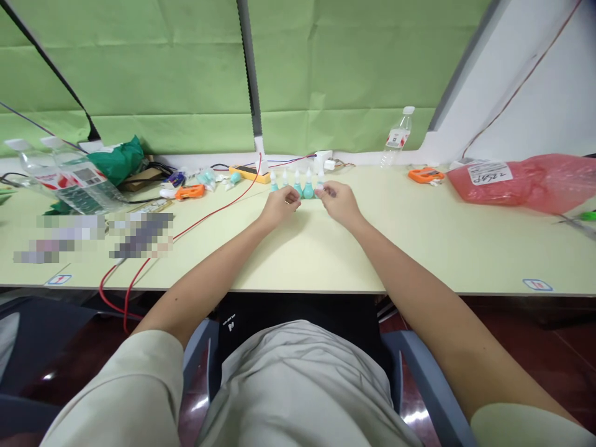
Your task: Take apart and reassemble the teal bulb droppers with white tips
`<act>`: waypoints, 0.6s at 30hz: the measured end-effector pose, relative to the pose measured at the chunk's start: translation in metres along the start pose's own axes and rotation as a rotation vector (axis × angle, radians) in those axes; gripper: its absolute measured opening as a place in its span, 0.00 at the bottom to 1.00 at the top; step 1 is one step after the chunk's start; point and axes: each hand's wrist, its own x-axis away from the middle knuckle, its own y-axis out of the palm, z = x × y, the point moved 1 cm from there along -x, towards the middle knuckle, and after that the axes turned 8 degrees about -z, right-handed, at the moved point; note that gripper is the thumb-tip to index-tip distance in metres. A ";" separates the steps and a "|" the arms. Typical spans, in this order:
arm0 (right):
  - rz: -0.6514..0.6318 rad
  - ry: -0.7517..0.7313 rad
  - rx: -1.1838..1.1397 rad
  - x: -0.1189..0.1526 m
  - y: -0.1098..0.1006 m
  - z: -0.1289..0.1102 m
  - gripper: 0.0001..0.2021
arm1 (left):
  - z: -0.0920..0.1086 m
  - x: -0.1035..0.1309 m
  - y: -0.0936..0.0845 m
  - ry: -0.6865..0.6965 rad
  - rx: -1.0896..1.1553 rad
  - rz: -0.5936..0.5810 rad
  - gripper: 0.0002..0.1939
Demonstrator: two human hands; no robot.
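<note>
Several small teal bottles (308, 190) with white pointed tips stand side by side in a row toward the back of the table. My left hand (280, 206) is at the left part of the row, its fingers curled in front of the bottles; whether anything is between them is too small to tell. At the right end, my right hand (339, 200) has its thumb and fingertips pinched at the rightmost bottle (320, 180), whose lower part the fingers partly hide.
Plastic bottles (77, 180), a green bag (123, 160), orange-handled tools (190, 191) and a red cable (209, 214) lie left. Behind are a yellow device (250, 174) and white plug (323, 161). Right are a bottle (397, 138), orange tool (426, 175) and red bag (526, 183).
</note>
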 end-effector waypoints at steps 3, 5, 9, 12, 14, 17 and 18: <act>0.116 0.002 -0.046 -0.004 -0.016 -0.002 0.17 | -0.012 -0.017 0.010 0.004 -0.222 -0.164 0.06; 0.169 0.016 -0.053 -0.005 -0.023 -0.003 0.17 | -0.016 -0.029 0.018 0.019 -0.326 -0.265 0.07; 0.184 0.035 -0.047 0.000 -0.024 -0.005 0.15 | -0.013 -0.047 0.029 0.030 -0.365 -0.343 0.09; 0.154 0.017 -0.037 0.002 -0.019 -0.005 0.12 | -0.011 -0.051 0.030 0.031 -0.383 -0.376 0.11; 0.141 0.012 -0.022 0.002 -0.017 -0.005 0.11 | -0.011 -0.049 0.028 0.032 -0.391 -0.379 0.11; 0.133 0.035 -0.010 0.001 -0.015 -0.002 0.11 | -0.014 -0.047 0.025 0.039 -0.398 -0.374 0.13; 0.131 0.041 -0.012 0.001 -0.015 -0.002 0.11 | -0.014 -0.046 0.025 0.042 -0.399 -0.373 0.13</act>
